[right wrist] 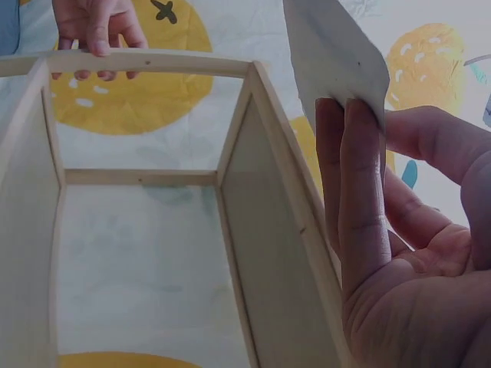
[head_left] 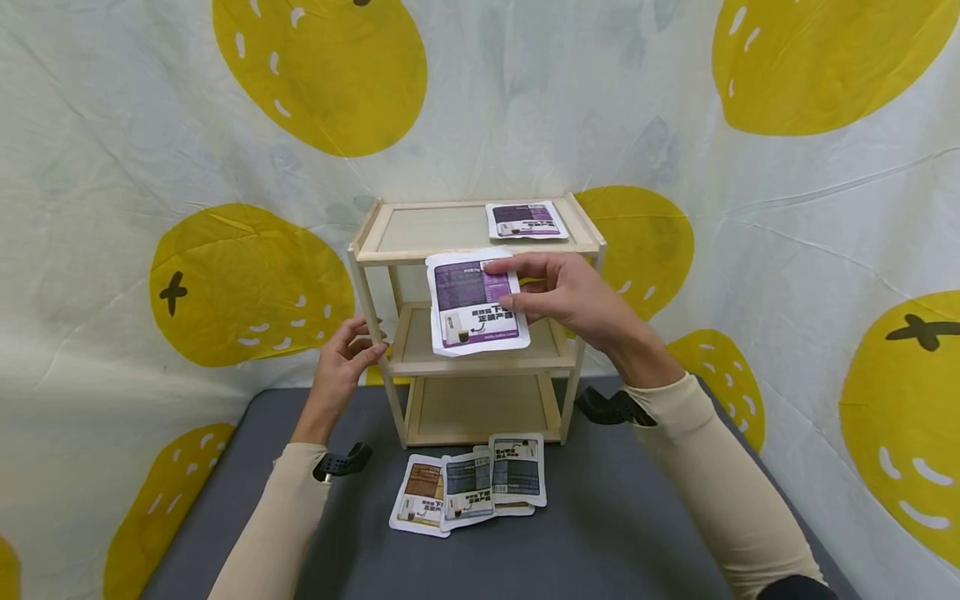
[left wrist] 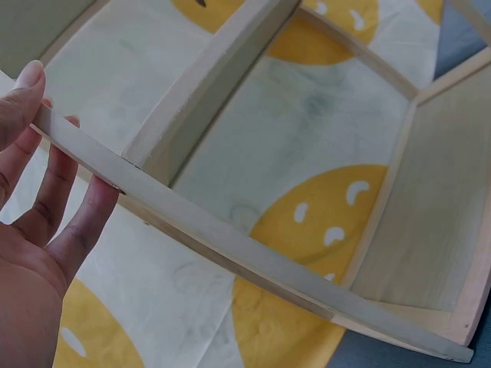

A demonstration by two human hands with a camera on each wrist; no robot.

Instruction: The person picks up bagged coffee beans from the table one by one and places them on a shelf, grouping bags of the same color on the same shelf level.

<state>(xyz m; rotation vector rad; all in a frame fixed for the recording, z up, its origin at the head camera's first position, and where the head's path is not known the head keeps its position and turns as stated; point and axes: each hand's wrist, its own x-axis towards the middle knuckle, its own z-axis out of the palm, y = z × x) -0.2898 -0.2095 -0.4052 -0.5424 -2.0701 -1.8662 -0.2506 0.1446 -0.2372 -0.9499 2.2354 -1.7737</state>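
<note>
My right hand (head_left: 581, 300) pinches a purple-and-white sachet (head_left: 474, 321), held up in front of a small wooden three-tier shelf (head_left: 435, 231). Only the sachet's plain pale back (right wrist: 337, 65) shows in the right wrist view, with fingers against it. At the shelf's left side, my left hand (head_left: 339, 371) holds the front upright (left wrist: 230, 226) between thumb and fingers, near the middle tier. Another purple-and-white sachet (head_left: 527, 221) lies flat on the right part of the top tier.
Before the shelf, on the dark grey table (head_left: 570, 550), overlapping sachets lie: a brown one (head_left: 422, 493), a dark blue one (head_left: 468, 487), another dark one (head_left: 517, 467) and one partly hidden beneath. A pale cloth printed with yellow fruit (head_left: 255, 283) hangs behind.
</note>
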